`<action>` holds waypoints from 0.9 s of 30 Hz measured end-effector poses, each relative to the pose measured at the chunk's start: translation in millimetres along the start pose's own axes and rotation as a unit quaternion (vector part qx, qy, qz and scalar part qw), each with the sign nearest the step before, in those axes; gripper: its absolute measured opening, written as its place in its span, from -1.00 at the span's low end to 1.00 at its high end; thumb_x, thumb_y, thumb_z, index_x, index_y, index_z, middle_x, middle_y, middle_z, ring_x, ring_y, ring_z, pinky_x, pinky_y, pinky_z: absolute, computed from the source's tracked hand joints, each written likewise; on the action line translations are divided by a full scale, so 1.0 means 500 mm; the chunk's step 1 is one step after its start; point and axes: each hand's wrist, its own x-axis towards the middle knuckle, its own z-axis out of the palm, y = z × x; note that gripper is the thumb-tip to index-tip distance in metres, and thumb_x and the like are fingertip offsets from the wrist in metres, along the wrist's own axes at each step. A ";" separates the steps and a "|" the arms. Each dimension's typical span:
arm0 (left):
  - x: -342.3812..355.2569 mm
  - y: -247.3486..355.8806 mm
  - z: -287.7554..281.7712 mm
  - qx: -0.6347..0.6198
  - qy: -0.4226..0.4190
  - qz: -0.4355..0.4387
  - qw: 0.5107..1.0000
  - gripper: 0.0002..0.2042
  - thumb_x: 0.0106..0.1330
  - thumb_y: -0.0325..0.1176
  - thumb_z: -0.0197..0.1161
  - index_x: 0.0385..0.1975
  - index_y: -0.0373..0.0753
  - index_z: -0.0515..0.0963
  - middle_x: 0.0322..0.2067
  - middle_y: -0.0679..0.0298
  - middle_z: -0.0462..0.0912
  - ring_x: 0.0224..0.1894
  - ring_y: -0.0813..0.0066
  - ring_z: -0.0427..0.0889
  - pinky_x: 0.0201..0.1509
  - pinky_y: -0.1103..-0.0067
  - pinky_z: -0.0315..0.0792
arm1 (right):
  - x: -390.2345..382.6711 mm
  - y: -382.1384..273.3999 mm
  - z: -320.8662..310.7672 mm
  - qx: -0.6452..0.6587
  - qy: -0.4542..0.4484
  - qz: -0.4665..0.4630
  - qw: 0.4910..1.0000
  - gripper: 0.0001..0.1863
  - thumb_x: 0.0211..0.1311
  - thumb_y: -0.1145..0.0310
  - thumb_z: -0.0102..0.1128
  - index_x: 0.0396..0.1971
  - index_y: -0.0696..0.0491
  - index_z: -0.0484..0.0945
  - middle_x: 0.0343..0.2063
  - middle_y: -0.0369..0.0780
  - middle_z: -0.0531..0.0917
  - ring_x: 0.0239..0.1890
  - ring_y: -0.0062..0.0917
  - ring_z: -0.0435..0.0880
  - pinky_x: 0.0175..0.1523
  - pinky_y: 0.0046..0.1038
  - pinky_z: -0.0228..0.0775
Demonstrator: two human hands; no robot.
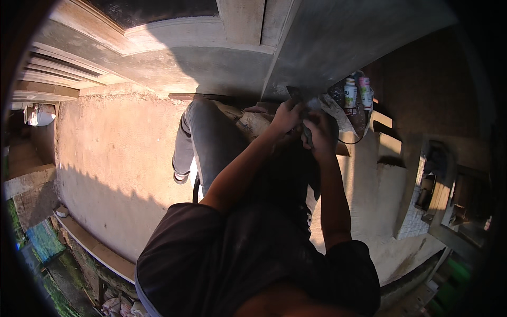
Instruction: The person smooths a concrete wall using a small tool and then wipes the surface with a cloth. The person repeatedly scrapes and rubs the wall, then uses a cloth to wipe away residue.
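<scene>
Nearest, a dark shirt; beyond, near the floor's wall-side edge, the left hand curls against a dark flat piece, its grip indeterminable; the right hand grips a greyish piece. Two bottles, contents hidden, stand rightward. Leftward, floor extends to a low curb.

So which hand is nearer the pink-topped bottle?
The right hand: in the picture it sits below and left of the pink-topped bottle, while the left hand is farther left.
</scene>
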 end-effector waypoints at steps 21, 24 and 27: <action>0.083 -0.152 -0.120 -0.061 0.098 -0.053 0.992 -0.27 0.59 0.24 -0.20 -0.24 -0.45 0.60 -0.34 0.07 0.64 -0.24 0.32 0.58 -0.03 0.39 0.42 | -0.044 -0.052 0.022 0.372 -0.099 0.206 0.900 -0.69 0.58 0.31 0.00 0.05 0.26 0.48 -0.45 -0.38 0.43 -0.72 -0.84 0.19 -0.68 -0.71 -0.08; 0.078 -0.144 -0.141 -0.103 0.209 -0.059 0.971 -0.27 0.59 0.24 -0.23 -0.28 -0.43 0.59 -0.35 0.06 0.65 -0.27 0.32 0.57 -0.06 0.38 0.41 | 0.106 -0.043 0.054 0.392 -0.026 0.271 0.879 -0.73 0.56 0.33 0.00 -0.01 0.26 0.48 -0.47 -0.38 0.45 -0.73 -0.83 0.19 -0.69 -0.70 -0.08; 0.060 -0.117 -0.163 -0.062 0.237 -0.039 0.969 -0.24 0.60 0.23 -0.27 -0.54 -0.35 0.59 -0.55 0.19 0.59 -0.42 0.36 0.54 -0.22 0.38 0.41 | 0.177 0.013 0.076 0.395 0.011 0.305 0.867 -0.83 0.51 0.38 0.01 -0.09 0.16 0.45 -0.50 -0.36 0.44 -0.71 -0.78 0.23 -0.64 -0.68 -0.06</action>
